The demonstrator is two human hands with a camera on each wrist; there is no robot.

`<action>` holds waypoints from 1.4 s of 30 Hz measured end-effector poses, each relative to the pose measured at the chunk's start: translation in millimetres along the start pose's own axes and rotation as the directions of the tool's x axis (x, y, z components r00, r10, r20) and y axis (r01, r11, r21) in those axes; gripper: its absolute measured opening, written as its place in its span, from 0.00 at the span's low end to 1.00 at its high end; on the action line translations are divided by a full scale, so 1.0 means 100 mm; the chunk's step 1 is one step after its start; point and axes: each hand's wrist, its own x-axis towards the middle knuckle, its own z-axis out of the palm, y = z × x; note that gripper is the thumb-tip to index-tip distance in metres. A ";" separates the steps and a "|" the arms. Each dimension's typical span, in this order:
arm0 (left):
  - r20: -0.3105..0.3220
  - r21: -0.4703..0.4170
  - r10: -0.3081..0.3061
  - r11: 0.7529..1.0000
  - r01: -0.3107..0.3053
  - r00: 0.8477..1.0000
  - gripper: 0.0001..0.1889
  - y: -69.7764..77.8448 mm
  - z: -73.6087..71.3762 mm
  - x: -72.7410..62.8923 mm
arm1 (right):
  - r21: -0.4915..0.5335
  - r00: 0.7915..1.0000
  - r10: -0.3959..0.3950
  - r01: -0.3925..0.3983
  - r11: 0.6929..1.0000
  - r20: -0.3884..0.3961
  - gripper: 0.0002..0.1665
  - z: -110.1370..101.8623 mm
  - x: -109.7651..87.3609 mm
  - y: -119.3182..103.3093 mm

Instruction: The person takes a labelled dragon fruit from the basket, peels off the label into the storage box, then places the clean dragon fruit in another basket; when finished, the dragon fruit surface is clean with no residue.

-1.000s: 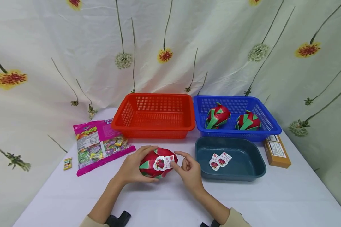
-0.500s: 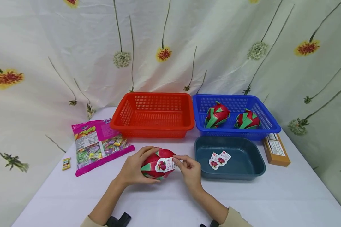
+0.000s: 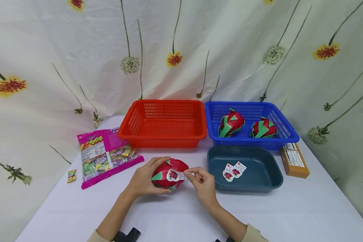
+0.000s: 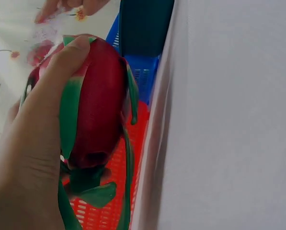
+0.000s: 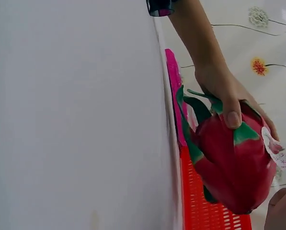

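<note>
My left hand grips a red and green model dragon fruit from its left side, thumb along the near side. Across the fruit's right part lies a white label with a dragon fruit picture and red lettering. Between thumb and forefinger, my right hand pinches the label's right end. In the right wrist view the label stands out from the fruit's side, its lettered end away from the skin. The left wrist view shows the dragon fruit under the left thumb, green leaves hanging below.
A red basket stands behind the hands. Beside it, a blue basket holds two more dragon fruits. Two labels lie in a dark teal tray. Around these are a candy bag, a wrapped candy and a brown box.
The right thumb was touching the label with the forefinger raised; now both pinch its right end. That end has tipped, so its lettering shows less. The left hand keeps its grip.
</note>
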 end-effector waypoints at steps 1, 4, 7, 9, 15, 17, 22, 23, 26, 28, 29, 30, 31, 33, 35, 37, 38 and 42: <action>0.007 0.016 -0.009 1.000 0.009 1.000 0.50 -0.01 0.01 0.00 | 0.013 1.000 -0.022 0.022 1.000 0.002 0.04 -0.03 -0.01 -0.01; 0.028 0.044 -0.072 0.997 0.071 0.997 0.52 -0.07 0.03 -0.01 | 0.051 0.995 -0.096 0.097 0.994 -0.018 0.03 -0.19 0.01 -0.06; 0.054 0.065 -0.126 0.990 0.122 0.991 0.53 -0.12 0.03 -0.01 | 0.010 0.986 -0.163 0.164 0.986 -0.041 0.03 -0.49 0.10 -0.15; 0.066 0.057 -0.147 0.988 0.143 0.987 0.54 -0.14 0.02 -0.02 | -0.078 0.986 -0.162 0.160 0.984 -0.026 0.04 -0.76 0.17 -0.24; 0.092 0.064 -0.178 0.983 0.173 0.980 0.53 -0.14 0.02 -0.04 | -0.349 0.994 -0.098 0.110 0.931 0.051 0.05 -1.60 0.33 -0.37; 0.094 0.076 -0.200 0.978 0.193 0.975 0.53 -0.13 0.01 -0.06 | -0.437 0.998 -0.027 0.049 0.898 0.056 0.05 -1.79 0.37 -0.36; 0.084 0.092 -0.235 0.970 0.227 0.968 0.53 -0.13 0.00 -0.09 | -0.621 0.975 0.185 -0.071 0.780 0.121 0.12 -2.06 0.50 -0.20; 0.083 0.093 -0.237 0.969 0.229 0.968 0.53 -0.13 0.00 -0.09 | -0.641 0.966 0.215 -0.075 0.764 0.144 0.12 -2.10 0.53 -0.15; 0.085 0.097 -0.239 0.968 0.231 0.967 0.53 -0.13 0.00 -0.09 | -0.693 0.943 0.281 -0.080 0.716 0.181 0.13 -2.17 0.59 -0.01; 0.091 0.097 -0.241 0.968 0.232 0.966 0.53 -0.13 0.01 -0.08 | -0.726 0.937 0.292 -0.066 0.685 0.190 0.12 -2.20 0.62 0.09; 0.095 0.096 -0.243 0.967 0.234 0.965 0.54 -0.13 0.01 -0.08 | -0.738 0.937 0.290 -0.056 0.673 0.194 0.12 -2.21 0.63 0.14; 0.098 0.094 -0.244 0.967 0.236 0.965 0.54 -0.13 0.01 -0.08 | -0.749 0.938 0.290 -0.052 0.661 0.190 0.11 -2.22 0.64 0.19; 0.101 0.091 -0.246 0.967 0.237 0.964 0.54 -0.13 0.02 -0.08 | -0.761 0.939 0.288 -0.048 0.647 0.186 0.11 -2.22 0.64 0.23; 0.105 0.086 -0.248 0.967 0.239 0.963 0.54 -0.12 0.02 -0.07 | -0.785 0.942 0.281 -0.034 0.618 0.181 0.10 -2.22 0.65 0.29; 0.109 0.079 -0.250 0.967 0.242 0.962 0.54 -0.12 0.03 -0.06 | -0.806 0.941 0.286 -0.022 0.592 0.184 0.09 -2.22 0.65 0.33; 0.110 0.077 -0.251 0.967 0.243 0.962 0.54 -0.11 0.03 -0.06 | -0.833 0.937 0.293 -0.005 0.554 0.190 0.08 -2.20 0.66 0.35; 0.111 0.076 -0.251 0.967 0.244 0.962 0.54 -0.11 0.03 -0.05 | -0.842 0.935 0.296 0.005 0.539 0.195 0.08 -2.20 0.66 0.35; 0.110 0.074 -0.250 0.967 0.242 0.962 0.55 -0.11 0.03 -0.03 | -0.872 0.924 0.319 0.032 0.489 0.213 0.09 -2.18 0.68 0.35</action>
